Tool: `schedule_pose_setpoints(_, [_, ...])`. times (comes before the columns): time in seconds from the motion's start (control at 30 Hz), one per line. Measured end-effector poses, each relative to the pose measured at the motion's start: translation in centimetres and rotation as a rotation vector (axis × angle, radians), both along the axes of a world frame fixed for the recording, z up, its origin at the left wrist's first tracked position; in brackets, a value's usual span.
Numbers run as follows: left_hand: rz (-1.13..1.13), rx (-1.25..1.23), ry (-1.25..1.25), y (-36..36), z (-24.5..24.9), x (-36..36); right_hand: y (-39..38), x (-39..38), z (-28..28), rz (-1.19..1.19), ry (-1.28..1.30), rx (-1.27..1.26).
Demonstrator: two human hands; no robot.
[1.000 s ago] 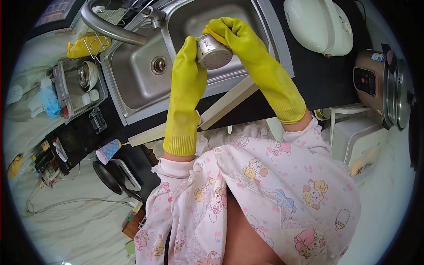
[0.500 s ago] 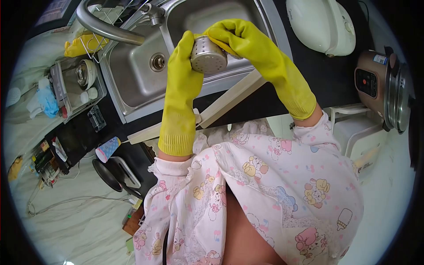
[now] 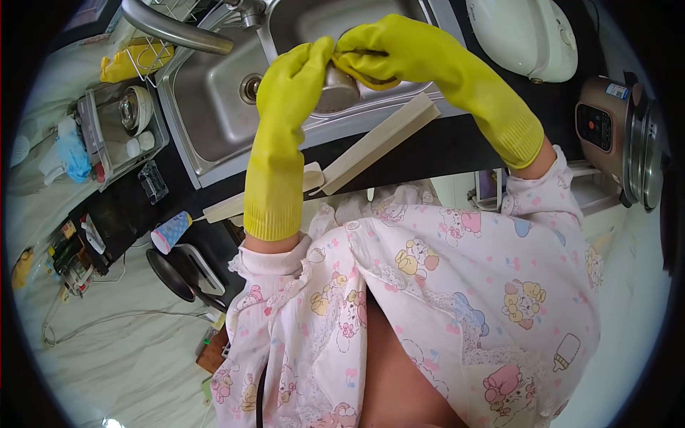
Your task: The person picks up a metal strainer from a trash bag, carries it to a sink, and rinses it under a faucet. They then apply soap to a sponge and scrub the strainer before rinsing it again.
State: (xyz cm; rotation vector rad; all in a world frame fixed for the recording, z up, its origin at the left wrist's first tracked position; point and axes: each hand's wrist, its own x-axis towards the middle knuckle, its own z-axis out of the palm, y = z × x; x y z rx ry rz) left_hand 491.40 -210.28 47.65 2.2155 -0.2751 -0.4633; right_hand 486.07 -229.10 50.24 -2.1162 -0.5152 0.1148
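Note:
Both of my hands wear yellow rubber gloves and are raised over the double steel sink (image 3: 214,107). My left hand (image 3: 296,78) is closed around a small perforated metal cup (image 3: 337,91), whose side and base show below the fingers. My right hand (image 3: 389,50) is at the cup's right side, its fingers closed on a yellow cloth (image 3: 367,78) that touches the cup. The cup's mouth is hidden by the gloves.
A curved faucet (image 3: 178,34) arches over the left basin. Long pale strips (image 3: 378,143) lie along the counter's front edge. A rack (image 3: 128,135) with bowls and a paper cup (image 3: 171,232) stand left; a white appliance (image 3: 521,36) and a cooker (image 3: 603,125) stand right.
The cup has tilted and its holed face no longer shows. My left hand has shifted a little left and wraps more over it; my right forearm has swung outward to the right.

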Motion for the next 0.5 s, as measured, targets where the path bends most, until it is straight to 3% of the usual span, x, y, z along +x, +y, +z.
schedule_pose_setpoints(0.03, [-0.131,0.029,-0.319,0.1,-0.6,-0.2,-0.2,1.0,-3.2,-0.024,0.009,0.013])
schedule_pose_setpoints(0.07, [-0.132,0.033,-0.308,0.3,-0.6,-0.2,0.1,0.8,-3.1,-0.024,0.02,0.017])
schedule_pose_setpoints(0.13, [-0.146,-0.105,-0.166,0.2,0.0,0.1,0.1,1.1,-2.0,-0.022,-0.173,-0.091])
schedule_pose_setpoints(0.17, [-0.025,-0.173,0.044,-0.3,1.1,-0.4,-0.4,1.4,-1.3,-0.011,0.063,-0.001])
schedule_pose_setpoints(0.2, [-0.03,-0.173,0.041,-0.3,0.8,-0.4,-0.5,1.4,-1.4,-0.015,0.059,-0.002])
schedule_pose_setpoints(0.27, [0.171,-0.615,0.325,0.5,-1.5,-0.7,-0.3,1.0,-2.2,-0.138,0.089,0.34])
schedule_pose_setpoints(0.3, [-0.225,-0.302,-0.437,1.6,-3.4,-0.7,-0.6,1.1,-3.2,-0.105,0.283,0.434])
schedule_pose_setpoints(0.33, [-0.228,-0.303,-0.438,1.6,-3.2,-0.8,-0.3,0.7,-4.0,-0.108,0.281,0.434])
schedule_pose_setpoints(0.43, [-0.154,-0.267,-0.258,1.2,-2.0,-1.0,1.8,-0.8,-3.8,-0.426,0.21,0.494])
schedule_pose_setpoints(0.5, [0.439,-0.827,0.802,-0.2,-0.8,-0.2,1.0,0.2,-4.6,-0.32,0.155,0.392])
